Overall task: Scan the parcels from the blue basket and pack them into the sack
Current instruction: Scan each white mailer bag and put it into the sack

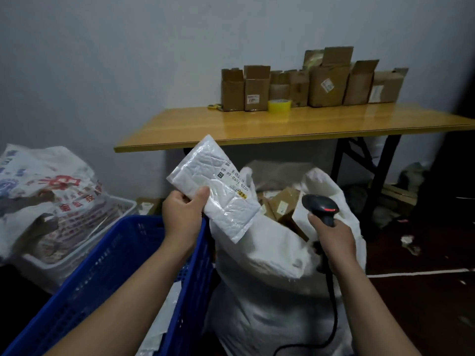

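Parcel (pixel 216 186), white and labelled, is gripped mid-frame by the left hand (pixel 183 214) above the sack (pixel 270 265), while a scanner (pixel 322 209) is clasped by the right hand (pixel 331 237).

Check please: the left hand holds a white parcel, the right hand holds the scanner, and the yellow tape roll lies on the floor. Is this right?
Not quite. In the head view the yellow tape roll sits on the wooden table, not on the floor. The rest holds: the left hand holds the white parcel, the right hand the scanner.
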